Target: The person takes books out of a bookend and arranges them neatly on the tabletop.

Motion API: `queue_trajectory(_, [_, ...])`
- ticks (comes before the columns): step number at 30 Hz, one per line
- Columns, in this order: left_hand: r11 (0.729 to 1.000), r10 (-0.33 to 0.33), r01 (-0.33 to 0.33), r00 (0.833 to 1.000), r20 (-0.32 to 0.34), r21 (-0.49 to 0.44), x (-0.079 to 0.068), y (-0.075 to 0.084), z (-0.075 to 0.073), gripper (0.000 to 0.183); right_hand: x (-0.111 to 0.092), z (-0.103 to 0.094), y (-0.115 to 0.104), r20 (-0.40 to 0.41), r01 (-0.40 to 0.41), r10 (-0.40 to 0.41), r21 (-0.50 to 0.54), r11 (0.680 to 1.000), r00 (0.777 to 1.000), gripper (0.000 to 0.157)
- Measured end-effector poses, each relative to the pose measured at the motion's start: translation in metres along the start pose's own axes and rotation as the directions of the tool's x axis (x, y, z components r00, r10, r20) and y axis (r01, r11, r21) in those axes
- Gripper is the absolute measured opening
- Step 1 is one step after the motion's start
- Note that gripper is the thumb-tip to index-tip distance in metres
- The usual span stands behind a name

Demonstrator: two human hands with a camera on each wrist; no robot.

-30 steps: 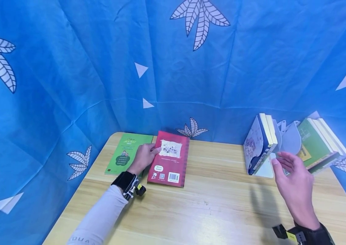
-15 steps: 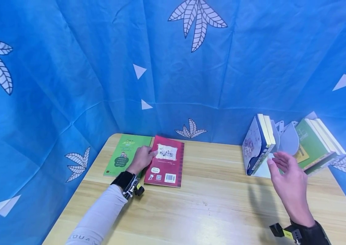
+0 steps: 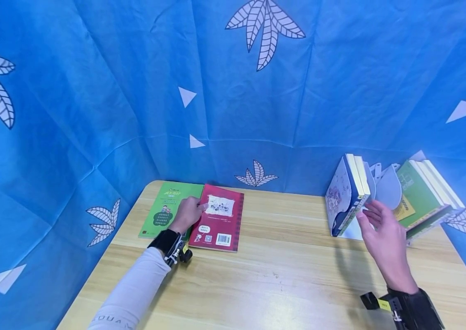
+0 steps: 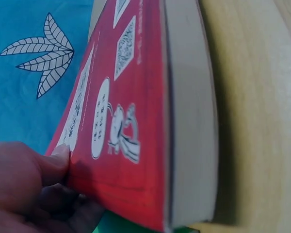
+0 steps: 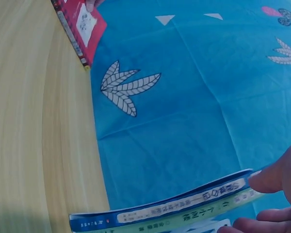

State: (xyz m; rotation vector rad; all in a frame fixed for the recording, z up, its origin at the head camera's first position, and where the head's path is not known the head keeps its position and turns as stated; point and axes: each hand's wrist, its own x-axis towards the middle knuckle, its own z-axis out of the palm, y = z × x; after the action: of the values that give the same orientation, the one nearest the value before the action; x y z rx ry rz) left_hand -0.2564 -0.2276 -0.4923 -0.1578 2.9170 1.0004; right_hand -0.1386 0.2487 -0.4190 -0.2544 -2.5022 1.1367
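My left hand [image 3: 187,214] pinches the left edge of a red paperback book [image 3: 218,219], thumb on the cover and fingers underneath. The red book's left side overlaps a green book [image 3: 166,208] lying on the table. In the left wrist view the red book [image 4: 126,111] looks tilted, its page block facing the camera. My right hand [image 3: 384,238] is loosely curved beside the upright books at the right. Its thumb [image 5: 269,179] is right at the top end of a blue-spined book [image 5: 179,201], and its other fingers lie near a green-spined book [image 5: 199,213].
A pale bookend rack [image 3: 388,185] holds the blue-spined pair on its left and leaning green books [image 3: 420,190] on its right. A yellow booklet [image 3: 403,208] sits between. A blue patterned curtain [image 3: 257,101] hangs behind the wooden table [image 3: 282,270].
My left hand has slid the red book leftward, closer over the green one. My right hand has shifted left and closer to the blue-spined books.
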Motion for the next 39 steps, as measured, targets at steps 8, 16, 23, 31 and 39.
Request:
queue_trajectory(8, [1.0,-0.027,0.027,0.999,0.029,-0.013,0.002,0.001,-0.004,0.027,0.008,0.004,0.006,0.043,0.021,-0.021,0.001,1.0,0.999,0.056])
queue_trajectory(16, [0.999,-0.049,0.05,0.998,0.048,-0.002,0.007,0.0,-0.008,0.027,0.012,0.007,0.007,0.065,0.035,-0.037,0.023,0.999,0.997,0.059])
queue_trajectory(23, [0.995,-0.076,0.073,0.996,0.046,0.061,0.009,0.004,-0.013,0.025,0.013,0.01,0.008,-0.009,0.081,-0.081,-0.019,0.997,0.997,0.048])
queue_trajectory(31, [0.985,-0.117,0.108,0.992,0.054,0.136,0.011,0.01,-0.017,0.027,0.016,0.009,0.015,-0.024,0.163,-0.165,-0.061,0.985,0.986,0.052])
queue_trajectory(39, [0.977,-0.073,0.067,0.997,0.02,0.202,0.011,0.016,-0.019,0.028,0.022,0.011,0.018,-0.034,0.173,-0.176,-0.095,0.98,0.984,0.044])
